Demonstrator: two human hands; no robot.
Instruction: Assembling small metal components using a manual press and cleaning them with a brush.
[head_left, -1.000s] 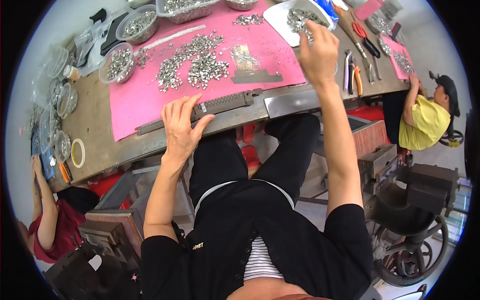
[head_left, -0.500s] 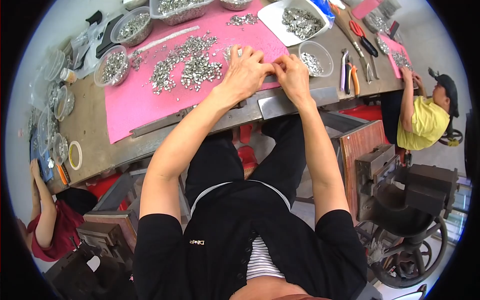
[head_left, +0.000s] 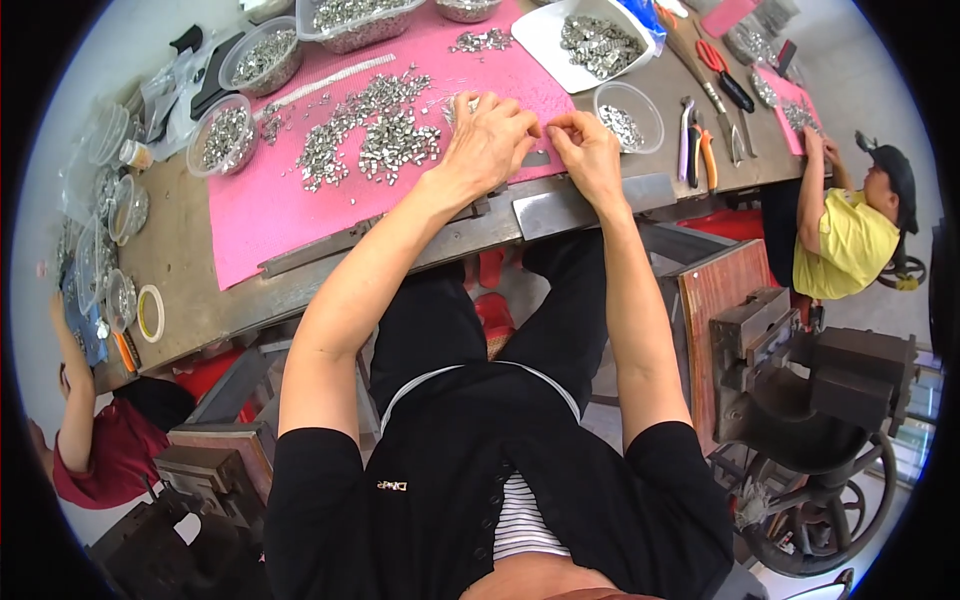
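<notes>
1. A large loose pile of small metal pieces (head_left: 370, 140) lay on the pink mat (head_left: 260, 215), mostly unsorted.
2. The left hand (head_left: 487, 143) pinched something tiny at the mat's near edge.
3. The right hand (head_left: 590, 155) pinched beside it, fingertips nearly touching; several bowls already held pieces.

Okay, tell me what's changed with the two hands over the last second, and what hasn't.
The left hand left the bench edge and moved up onto the pink mat. The right hand came back from the white tray. They now meet fingertip to fingertip over the mat; anything pinched is too small to see. The metal pieces and bowls stayed put.
</notes>
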